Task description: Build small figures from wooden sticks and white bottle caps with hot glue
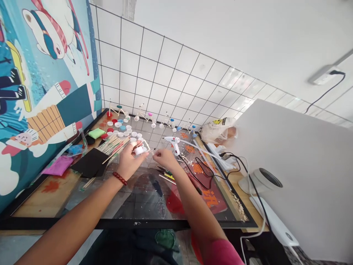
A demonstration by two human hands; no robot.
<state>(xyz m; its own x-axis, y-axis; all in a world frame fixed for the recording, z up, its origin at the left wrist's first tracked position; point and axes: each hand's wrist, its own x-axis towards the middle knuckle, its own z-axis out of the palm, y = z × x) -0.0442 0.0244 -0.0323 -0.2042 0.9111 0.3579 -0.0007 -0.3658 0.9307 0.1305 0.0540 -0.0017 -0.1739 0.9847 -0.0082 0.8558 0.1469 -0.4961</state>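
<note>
My left hand [129, 160], with a red bead bracelet at the wrist, is closed round a small model of white bottle caps and thin sticks [140, 147]. My right hand [164, 158] pinches a thin wooden stick [152, 151] whose tip points at the model. Both hands hover over the glass-topped table [143, 198]. A white glue gun [173, 142] stands just beyond my right hand.
Loose bottle caps [124, 127], a bundle of sticks [113, 144], black and pink sheets [91, 163] and a green sponge lie at left. Several finished stick-and-cap models [146, 117] line the tiled wall. Cables, a plastic bag [217, 130] and a white box [298, 173] crowd the right.
</note>
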